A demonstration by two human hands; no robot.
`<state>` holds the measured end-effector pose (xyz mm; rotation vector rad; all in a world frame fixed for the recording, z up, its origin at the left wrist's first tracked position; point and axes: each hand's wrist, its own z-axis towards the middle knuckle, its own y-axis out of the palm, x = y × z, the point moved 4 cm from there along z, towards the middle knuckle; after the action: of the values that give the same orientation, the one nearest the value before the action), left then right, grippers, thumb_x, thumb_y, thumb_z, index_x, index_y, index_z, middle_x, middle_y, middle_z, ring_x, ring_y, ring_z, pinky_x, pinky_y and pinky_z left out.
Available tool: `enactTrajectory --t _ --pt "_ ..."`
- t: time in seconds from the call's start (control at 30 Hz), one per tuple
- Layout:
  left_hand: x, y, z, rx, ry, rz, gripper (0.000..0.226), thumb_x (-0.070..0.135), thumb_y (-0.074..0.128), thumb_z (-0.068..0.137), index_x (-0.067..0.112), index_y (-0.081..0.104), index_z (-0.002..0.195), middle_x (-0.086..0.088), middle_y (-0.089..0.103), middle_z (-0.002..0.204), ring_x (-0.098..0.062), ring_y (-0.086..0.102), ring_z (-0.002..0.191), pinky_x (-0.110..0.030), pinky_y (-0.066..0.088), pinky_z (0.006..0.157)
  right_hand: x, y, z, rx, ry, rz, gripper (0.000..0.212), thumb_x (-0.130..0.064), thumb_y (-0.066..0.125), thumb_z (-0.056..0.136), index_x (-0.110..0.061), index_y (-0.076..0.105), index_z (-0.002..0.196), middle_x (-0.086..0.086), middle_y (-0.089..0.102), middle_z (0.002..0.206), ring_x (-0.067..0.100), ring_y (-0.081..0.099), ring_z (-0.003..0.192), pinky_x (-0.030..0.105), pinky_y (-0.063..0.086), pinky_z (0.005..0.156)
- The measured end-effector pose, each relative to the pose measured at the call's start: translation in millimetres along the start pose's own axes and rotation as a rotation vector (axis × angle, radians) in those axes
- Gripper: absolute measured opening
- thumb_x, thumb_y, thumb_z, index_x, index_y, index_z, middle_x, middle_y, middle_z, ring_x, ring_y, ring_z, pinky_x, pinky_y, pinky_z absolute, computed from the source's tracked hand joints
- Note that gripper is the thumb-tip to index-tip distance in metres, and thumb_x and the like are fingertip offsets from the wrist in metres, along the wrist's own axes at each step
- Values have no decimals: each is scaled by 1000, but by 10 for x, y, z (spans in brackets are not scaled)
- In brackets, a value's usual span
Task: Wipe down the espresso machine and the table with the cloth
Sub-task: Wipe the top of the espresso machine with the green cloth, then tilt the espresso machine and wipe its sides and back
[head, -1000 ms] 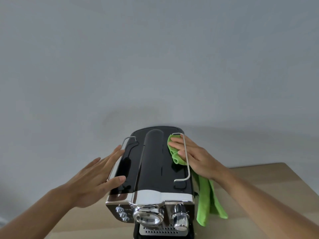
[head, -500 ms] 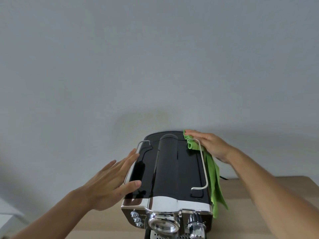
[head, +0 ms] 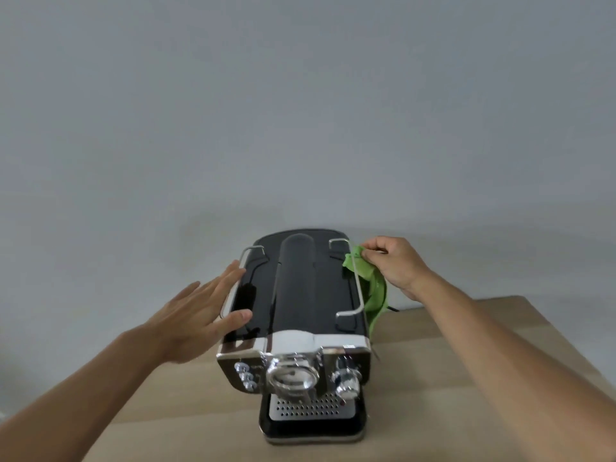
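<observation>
A black and chrome espresso machine [head: 300, 295] stands on a light wooden table [head: 466, 378], its front with knobs and drip tray facing me. My left hand [head: 203, 311] lies flat and open against the machine's left top edge, thumb on the glossy top. My right hand [head: 396, 265] pinches a green cloth [head: 370, 285] at the machine's far right top corner. The cloth hangs down the right side behind the wire rail.
A plain grey wall [head: 300, 111] rises right behind the machine. A dark cable [head: 395, 308] shows at the right rear on the table. The table's right edge [head: 566, 341] runs diagonally at the right.
My right hand has drawn the cloth from the top panel off to the far right edge, and it now pinches the cloth. The view has tilted down, showing the drip tray.
</observation>
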<state>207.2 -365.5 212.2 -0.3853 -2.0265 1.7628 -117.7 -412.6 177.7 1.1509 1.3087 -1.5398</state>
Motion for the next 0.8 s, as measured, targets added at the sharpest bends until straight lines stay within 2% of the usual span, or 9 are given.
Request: enactTrajectory --t 0.1,0.2,0.33,0.4,0.47,0.53,0.6,0.67,0.8 --pt "-8 3 18 17 14 32 105 90 -8 62 34 -8 150 16 -12 155 -9 13 144 -35 11 117 44 -122 -333 66 -1 4 12 -11 63 89 -21 68 83 1 69 85 18 65 83 32 53 83" --pt "-12 9 36 44 22 35 100 84 1 66 31 -5 151 14 -9 155 -13 17 144 -36 13 117 124 -244 -648 107 24 37 12 -10 62 90 -19 68 85 3 69 86 17 64 81 32 53 81" --pt "-19 30 51 70 22 -15 98 82 7 67 31 0 151 14 -6 155 -18 21 144 -39 17 115 319 -407 -1007 171 68 43 19 -7 61 89 -21 69 78 1 69 83 15 64 78 32 53 78" --pt "-38 38 61 82 15 -36 98 83 10 67 32 2 151 14 -4 155 -23 26 142 -41 20 113 457 -460 -1182 211 99 41 22 -4 60 89 -21 67 76 0 67 79 13 61 74 27 51 73" --pt "-56 44 68 91 8 -45 98 83 11 66 33 4 151 15 -2 156 -26 28 141 -43 22 113 654 -497 -1345 235 135 -31 22 -5 61 88 -22 66 74 -3 66 75 11 59 72 22 48 69" --pt "-61 52 70 91 5 -47 98 83 11 66 33 5 150 15 -3 156 -26 28 141 -43 21 113 911 -539 -1470 255 188 -167 18 -11 63 88 -24 66 75 -4 68 78 13 62 76 26 48 73" --pt "-61 52 70 87 2 -42 98 83 10 66 33 4 150 15 -3 156 -26 27 141 -43 21 113 1166 -563 -1582 253 250 -282 11 -13 63 88 -21 70 86 -2 70 87 17 65 86 27 47 79" --pt "-59 47 72 82 1 -37 98 83 10 67 33 3 150 15 -4 156 -26 27 142 -43 20 114 1382 -544 -1674 243 285 -387 12 -14 62 89 -14 71 97 1 70 95 16 63 90 21 42 77" --pt "-46 41 62 71 -3 -24 96 82 9 67 33 3 150 14 -4 157 -24 25 142 -41 19 114 1672 -376 -1803 193 295 -508 16 -13 59 91 -11 69 104 -3 65 99 15 60 94 16 37 78"
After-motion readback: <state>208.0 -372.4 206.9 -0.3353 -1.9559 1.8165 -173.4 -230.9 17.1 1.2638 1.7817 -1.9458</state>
